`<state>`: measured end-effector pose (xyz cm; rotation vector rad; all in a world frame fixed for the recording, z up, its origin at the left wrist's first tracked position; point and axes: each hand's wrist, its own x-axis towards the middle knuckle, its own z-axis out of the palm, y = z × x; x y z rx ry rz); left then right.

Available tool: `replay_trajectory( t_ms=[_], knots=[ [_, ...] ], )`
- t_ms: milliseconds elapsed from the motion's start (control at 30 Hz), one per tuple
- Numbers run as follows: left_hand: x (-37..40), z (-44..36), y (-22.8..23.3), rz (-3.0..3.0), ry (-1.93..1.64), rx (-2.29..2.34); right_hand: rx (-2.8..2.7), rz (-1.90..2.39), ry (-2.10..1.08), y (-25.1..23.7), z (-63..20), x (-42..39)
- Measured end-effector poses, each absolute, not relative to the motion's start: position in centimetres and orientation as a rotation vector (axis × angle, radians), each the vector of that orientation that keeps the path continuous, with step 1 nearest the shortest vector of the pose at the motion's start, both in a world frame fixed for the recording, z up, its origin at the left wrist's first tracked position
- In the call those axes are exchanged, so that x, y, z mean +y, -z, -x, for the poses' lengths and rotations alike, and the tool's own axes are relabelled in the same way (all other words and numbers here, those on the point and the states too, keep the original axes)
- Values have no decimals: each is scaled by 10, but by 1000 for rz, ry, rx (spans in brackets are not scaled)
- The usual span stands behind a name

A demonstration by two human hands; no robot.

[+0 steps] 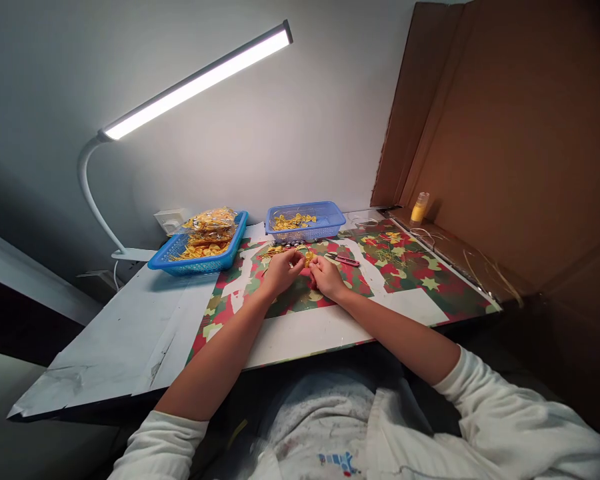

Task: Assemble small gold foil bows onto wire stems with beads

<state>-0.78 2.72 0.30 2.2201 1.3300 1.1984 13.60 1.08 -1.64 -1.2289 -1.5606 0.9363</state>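
Observation:
My left hand [284, 270] is closed in a pinch, its fingertips at the left side of a small yellow ribbon bow [309, 257]. From the other side my right hand [327, 277] pinches the same bow between thumb and fingers. Both hands are held close together just above the patterned table cover. Just right of the right hand lies a pair of small red-handled snips [347, 261]. Behind the left hand are more yellow pieces [276, 251] and a row of small shiny silvery items. The fingers partly hide the bow, so its finer details cannot be made out.
A blue basket [160, 264] with bagged and loose yellow bows stands left. Behind my hands is a periwinkle basket [330, 230] with more. Yellow scraps [387, 252] lie right, near a small yellow-filled bottle [419, 208]. A lamp [200, 81] overhangs; cardboard [520, 133] walls the right.

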Motion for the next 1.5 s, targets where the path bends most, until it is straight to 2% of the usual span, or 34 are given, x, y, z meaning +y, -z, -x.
replay_trajectory(
  t_ms=[267,567,967,1333,1500],
  knots=[
    [26,6,-1,-2206,-1202,1332,-1528,1211,-1002,16,-135,11],
    [25,6,-3,-2201,-1258,1299,-1567,1225,-934,16,-136,11],
    [27,11,-12,-2563,-1083,1343,-1587,1224,-939,17,-137,12],
    [24,4,-7,-2510,-1128,1498,-1380,1172,-1198,18,-129,13],
    [22,1,-6,-2445,-1138,1485,-1325,1158,-1202,27,-127,17]
  ],
)
